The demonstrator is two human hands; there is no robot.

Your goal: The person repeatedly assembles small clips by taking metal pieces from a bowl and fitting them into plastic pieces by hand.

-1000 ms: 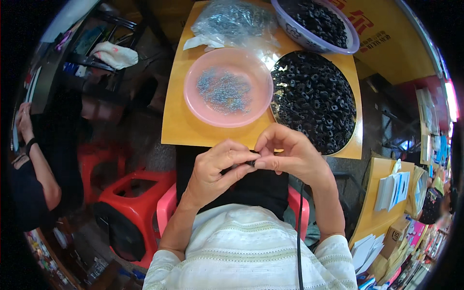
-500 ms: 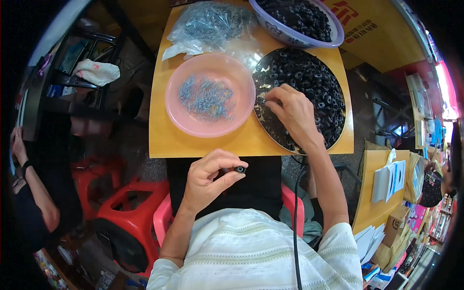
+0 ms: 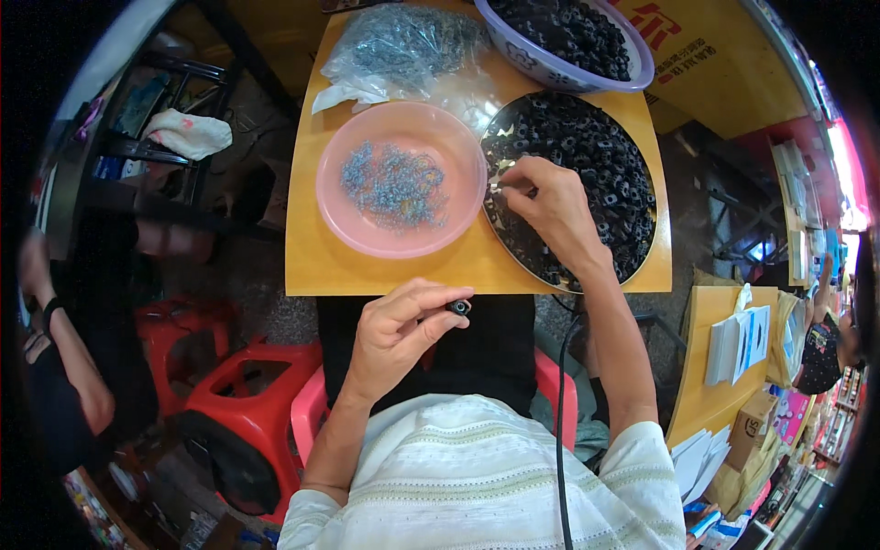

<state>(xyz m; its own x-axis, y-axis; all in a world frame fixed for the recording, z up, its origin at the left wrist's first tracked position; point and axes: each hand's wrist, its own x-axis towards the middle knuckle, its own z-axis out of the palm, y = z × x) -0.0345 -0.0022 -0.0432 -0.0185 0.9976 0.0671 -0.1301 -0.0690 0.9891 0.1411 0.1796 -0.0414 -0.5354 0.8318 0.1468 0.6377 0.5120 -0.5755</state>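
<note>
— How do our hands sit?

— Our left hand [image 3: 396, 332] is raised in the lower middle of the frame, just below the table edge, palm turned toward us. Thumb and fingers pinch a small black ring part [image 3: 458, 307] at the fingertips. Our right hand [image 3: 550, 206] reaches forward into the upper middle, forearm running up from the lower right. Its fingers curl down onto the round tray [image 3: 642, 247] of black ring parts [image 3: 587, 151]; the fingertips are drawn together on the heap, but we cannot tell whether they have one grasped.

— Which way does the pinched part point?

— It sits right of centre, just beside our left thumb tip, over the dark lap. Its open end seems to face up toward us; it is too small for us to make out a long axis.

— And the surface?

— We sit at a yellow-orange table [image 3: 307, 266] filling the upper middle. Left of the tray, touching its rim, lies a pink bowl [image 3: 339, 220] holding a loose tangle of small bluish wire springs [image 3: 392, 183]. Above it lies a clear plastic bag [image 3: 403, 41] of the same springs. At the top edge a pale basin [image 3: 632, 78] holds more black parts.

— The room?

— Red plastic stools [image 3: 266, 385] stand at the lower left, a pink seat beneath us. Another person's arm [image 3: 64, 367] shows at the far left. A second yellow table [image 3: 706, 394] with white papers [image 3: 738, 339] stands at the right.
</note>
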